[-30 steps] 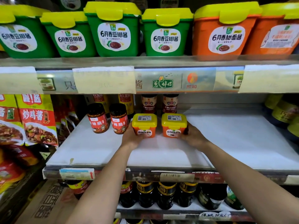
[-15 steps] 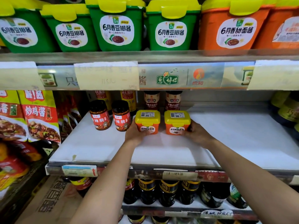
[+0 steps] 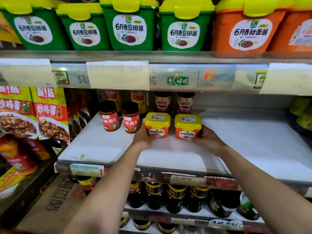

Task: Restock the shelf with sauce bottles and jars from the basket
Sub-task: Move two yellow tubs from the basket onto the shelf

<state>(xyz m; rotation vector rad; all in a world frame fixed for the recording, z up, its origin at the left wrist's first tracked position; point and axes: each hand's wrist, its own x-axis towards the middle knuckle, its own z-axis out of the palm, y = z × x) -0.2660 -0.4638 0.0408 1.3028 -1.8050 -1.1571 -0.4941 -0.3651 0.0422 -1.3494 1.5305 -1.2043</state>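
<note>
Left hand (image 3: 143,138) grips the left orange tub (image 3: 157,128), right hand (image 3: 208,138) grips the right orange tub (image 3: 187,130), and both look set down on the white shelf (image 3: 104,149) beside the chili jars (image 3: 109,116). I'd square them up side by side, labels forward, in line with those jars, then let go gently.

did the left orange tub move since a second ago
No. The left orange tub still sits before the same dark jar, same gap to the chili jar.

Green tubs (image 3: 130,29) with yellow lids line the top of the frame; red-and-yellow sauce pouches (image 3: 50,114) at left — a cardboard box (image 3: 50,205) lower left.
</note>
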